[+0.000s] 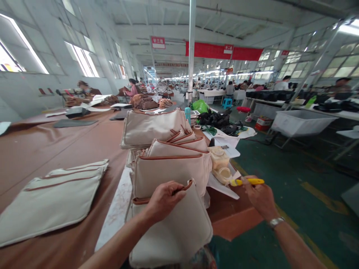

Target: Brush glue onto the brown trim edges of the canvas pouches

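My left hand (165, 198) pinches the brown-edged top of a cream fabric panel (174, 235) at the front of the table. Behind it stand several similar cream panels (171, 175) with brown trim, piled and leaning together. In my right hand (259, 194) is a yellow-handled brush (249, 182), its pale bristle end pointing left. That end is close to the mouth of a cut-open, cream plastic container (223, 173); whether they touch I cannot tell. A metal watch (276, 222) is on my right wrist.
More cream panels (56, 190) lie overlapped on the brown-covered table (84, 145) at left. Black material (215, 121), a green bag (199, 105) and a turquoise bottle (187, 115) sit beyond the pile. A white bin (303, 121) stands right of the aisle; people work farther back.
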Demonstrator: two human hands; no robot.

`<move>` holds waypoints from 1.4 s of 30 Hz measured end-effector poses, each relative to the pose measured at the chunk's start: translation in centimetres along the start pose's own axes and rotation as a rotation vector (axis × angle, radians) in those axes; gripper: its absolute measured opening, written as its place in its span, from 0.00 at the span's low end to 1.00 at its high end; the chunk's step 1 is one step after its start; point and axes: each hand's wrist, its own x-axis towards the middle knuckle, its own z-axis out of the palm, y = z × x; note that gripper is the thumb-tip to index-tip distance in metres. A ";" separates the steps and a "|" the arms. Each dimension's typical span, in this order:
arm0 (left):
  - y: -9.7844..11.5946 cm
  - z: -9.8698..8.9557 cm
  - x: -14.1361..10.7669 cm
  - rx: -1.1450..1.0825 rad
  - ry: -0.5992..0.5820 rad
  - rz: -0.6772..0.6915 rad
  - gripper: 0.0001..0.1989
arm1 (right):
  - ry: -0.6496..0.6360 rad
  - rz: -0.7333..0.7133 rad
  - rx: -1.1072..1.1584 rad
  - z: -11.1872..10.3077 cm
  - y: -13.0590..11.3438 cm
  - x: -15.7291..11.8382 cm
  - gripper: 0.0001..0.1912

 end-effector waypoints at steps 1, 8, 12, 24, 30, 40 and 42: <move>0.4 -0.1 -0.4 -0.054 -0.019 0.005 0.13 | 0.045 0.058 0.054 -0.5 -0.8 -0.5 0.21; 2.9 -0.6 -2.5 -0.277 -0.144 0.015 0.15 | 0.031 0.350 1.067 -3.7 -11.0 -4.1 0.16; 3.4 -0.5 -3.4 -0.246 -0.190 0.045 0.15 | -0.096 0.310 1.040 -2.5 -13.4 -4.8 0.17; 4.4 -0.8 -5.5 -0.041 -0.177 0.154 0.13 | -0.139 0.309 1.001 -2.7 -13.6 -5.9 0.17; 4.8 -0.9 -7.2 0.236 -0.163 0.367 0.14 | -0.005 0.299 1.020 -2.9 -13.3 -5.3 0.17; 4.4 -1.8 -8.7 0.480 -0.148 0.519 0.12 | -0.349 0.404 0.995 -5.6 -15.1 -6.3 0.19; 4.5 -1.8 -8.8 0.468 -0.172 0.519 0.12 | -0.252 0.362 0.996 -5.5 -15.0 -6.2 0.18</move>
